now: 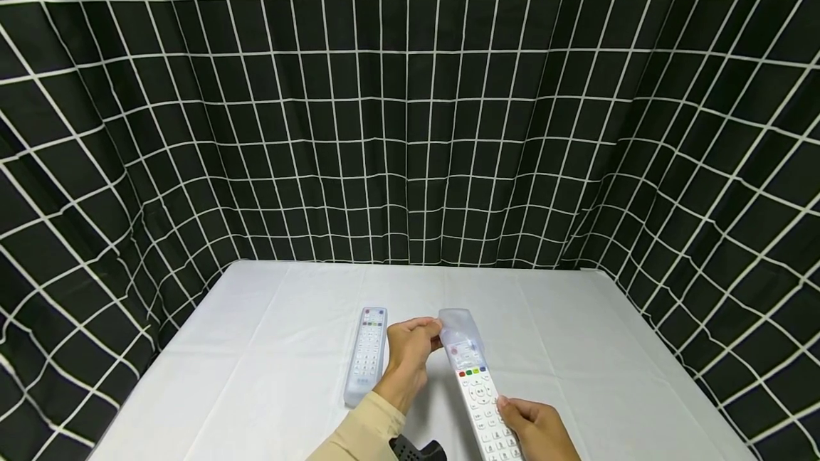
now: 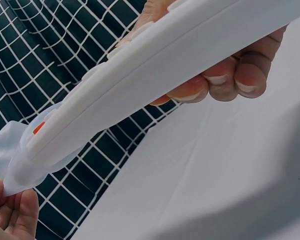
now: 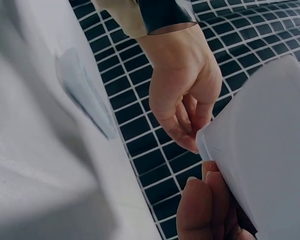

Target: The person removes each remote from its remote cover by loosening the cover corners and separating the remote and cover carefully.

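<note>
One remote (image 1: 480, 404) slants above the table (image 1: 269, 347), its far end inside a sleeve (image 1: 457, 326) pinched by the left hand (image 1: 410, 351), its near part gripped by the right hand (image 1: 543, 431), apparently for alignment; second remote (image 1: 367, 354) lies sleeved, left.

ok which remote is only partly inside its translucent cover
The white remote held by the right hand: its lower keys are bare, while the other remote on the table is fully covered.
</note>
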Demonstrator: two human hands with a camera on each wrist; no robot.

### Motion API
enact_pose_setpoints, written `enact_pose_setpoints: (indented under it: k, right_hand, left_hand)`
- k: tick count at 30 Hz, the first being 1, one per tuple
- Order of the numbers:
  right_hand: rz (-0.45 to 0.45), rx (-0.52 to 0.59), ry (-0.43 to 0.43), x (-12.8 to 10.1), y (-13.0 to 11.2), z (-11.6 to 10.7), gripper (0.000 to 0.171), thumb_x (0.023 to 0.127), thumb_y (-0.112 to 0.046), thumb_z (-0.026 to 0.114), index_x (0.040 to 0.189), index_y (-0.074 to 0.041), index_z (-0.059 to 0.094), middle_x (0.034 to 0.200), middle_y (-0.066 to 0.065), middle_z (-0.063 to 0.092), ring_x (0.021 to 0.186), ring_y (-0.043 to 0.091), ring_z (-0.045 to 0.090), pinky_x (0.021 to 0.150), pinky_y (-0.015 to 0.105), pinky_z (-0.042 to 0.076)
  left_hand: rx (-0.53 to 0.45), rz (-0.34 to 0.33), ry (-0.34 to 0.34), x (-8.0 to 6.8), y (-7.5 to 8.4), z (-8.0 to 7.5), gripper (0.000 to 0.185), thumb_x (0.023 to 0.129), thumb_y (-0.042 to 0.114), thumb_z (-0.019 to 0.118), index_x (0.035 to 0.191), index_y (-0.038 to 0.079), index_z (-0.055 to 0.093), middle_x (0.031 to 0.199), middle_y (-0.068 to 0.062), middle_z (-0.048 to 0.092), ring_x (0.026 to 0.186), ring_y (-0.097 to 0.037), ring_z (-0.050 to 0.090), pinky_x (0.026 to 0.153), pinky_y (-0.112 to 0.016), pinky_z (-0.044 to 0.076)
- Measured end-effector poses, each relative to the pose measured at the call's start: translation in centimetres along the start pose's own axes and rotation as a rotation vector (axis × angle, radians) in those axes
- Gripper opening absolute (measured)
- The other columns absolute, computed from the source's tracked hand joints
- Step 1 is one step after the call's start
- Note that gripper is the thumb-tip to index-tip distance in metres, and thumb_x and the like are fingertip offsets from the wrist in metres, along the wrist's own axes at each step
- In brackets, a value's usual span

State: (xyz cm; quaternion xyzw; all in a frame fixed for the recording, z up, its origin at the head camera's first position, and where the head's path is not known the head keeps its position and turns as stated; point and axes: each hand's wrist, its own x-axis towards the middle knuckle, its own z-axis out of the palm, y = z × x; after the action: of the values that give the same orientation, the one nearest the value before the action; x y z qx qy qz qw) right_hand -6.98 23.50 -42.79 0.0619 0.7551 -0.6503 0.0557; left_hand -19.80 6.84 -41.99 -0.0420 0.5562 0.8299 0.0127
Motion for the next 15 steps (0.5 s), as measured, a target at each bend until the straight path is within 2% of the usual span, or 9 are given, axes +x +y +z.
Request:
enact_pose_setpoints:
  k: [15]
  right_hand:
    - [0.035, 0.044, 0.000, -0.55, 0.22, -0.58, 0.059, 0.099, -0.031, 0.054, 0.118, 0.025, 0.050, 0.082, 0.012, 0.068, 0.070, 0.027, 0.066, 0.062, 0.037, 0.056]
  left_hand:
    - [-0.028, -0.028, -0.017, 0.61, -0.48, 0.30, 0.008, 0.084, -0.007, 0.065, 0.089, -0.012, 0.068, 0.091, -0.019, 0.062, 0.071, -0.022, 0.065, 0.074, -0.036, 0.056]
